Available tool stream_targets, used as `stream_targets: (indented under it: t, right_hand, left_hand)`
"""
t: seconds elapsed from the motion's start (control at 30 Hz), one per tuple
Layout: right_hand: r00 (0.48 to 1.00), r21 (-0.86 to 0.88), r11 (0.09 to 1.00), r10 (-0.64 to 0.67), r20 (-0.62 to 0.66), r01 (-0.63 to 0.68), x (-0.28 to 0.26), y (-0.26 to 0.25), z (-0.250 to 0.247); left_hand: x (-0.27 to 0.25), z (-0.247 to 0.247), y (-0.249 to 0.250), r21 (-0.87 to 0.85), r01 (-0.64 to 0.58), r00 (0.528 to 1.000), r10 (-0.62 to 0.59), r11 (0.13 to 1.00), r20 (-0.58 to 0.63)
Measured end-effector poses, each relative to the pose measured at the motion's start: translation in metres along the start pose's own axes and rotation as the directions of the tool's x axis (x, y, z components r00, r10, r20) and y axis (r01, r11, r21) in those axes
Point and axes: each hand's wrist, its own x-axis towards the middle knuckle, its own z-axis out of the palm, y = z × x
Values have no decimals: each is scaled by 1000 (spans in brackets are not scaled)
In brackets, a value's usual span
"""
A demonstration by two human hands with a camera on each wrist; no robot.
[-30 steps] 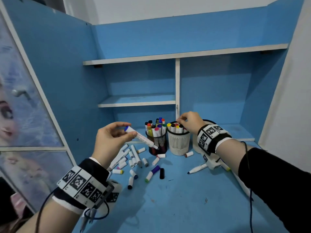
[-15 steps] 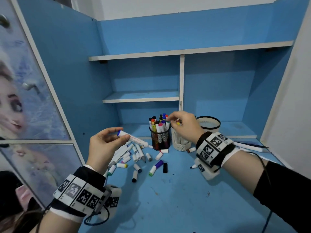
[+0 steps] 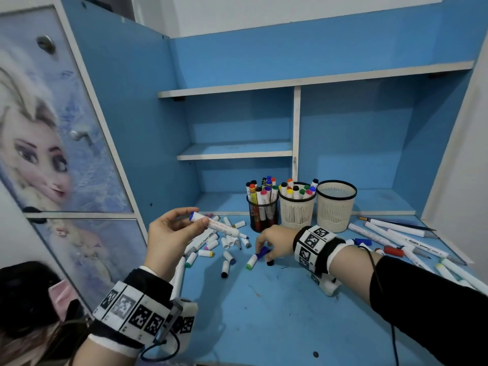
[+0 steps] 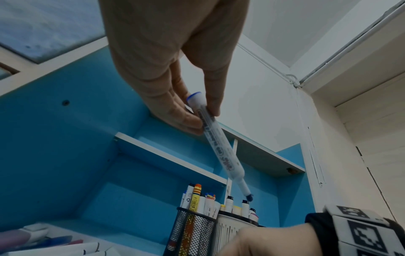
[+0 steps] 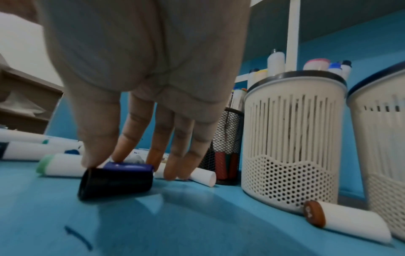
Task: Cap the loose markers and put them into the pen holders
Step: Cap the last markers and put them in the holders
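Note:
My left hand is raised over the desk and pinches a white uncapped marker near its blue back end. The marker slants with its dark blue tip toward the pen holders, held between thumb and fingers of the left hand. My right hand is down on the desk in front of the black mesh holder. Its thumb and forefinger pinch a dark blue cap, with the right hand reaching down from above. A black cap lies against it.
Two white slotted holders stand beside the mesh one: the middle holder holds capped markers, the right holder looks empty. Several loose caps and markers lie left of centre. More uncapped markers lie at right. A brown-ended cap lies by the white holder.
My right hand left the top of the middle white holder and came down to the desk onto the dark blue cap. The left hand still holds the marker up.

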Motion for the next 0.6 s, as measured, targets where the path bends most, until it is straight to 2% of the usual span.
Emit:
stream_targets:
  t: [0.37,0.5,0.6]
  right_hand:
    - [994,-34,994,107,39,-105,-15,10,-4]
    - [973,9,981,193,-125,-193,-23,22,-5]
    - [926,140,976,205,-318,-168,-38,28,-13]
  left_hand:
    - [-15,5,7,-16,-6,999,7,1000,34]
    - [-17,8,10,-23,-2,1000,2,1000,31]
    - [-19,11,12,-30,1,1000,-1,1000,8]
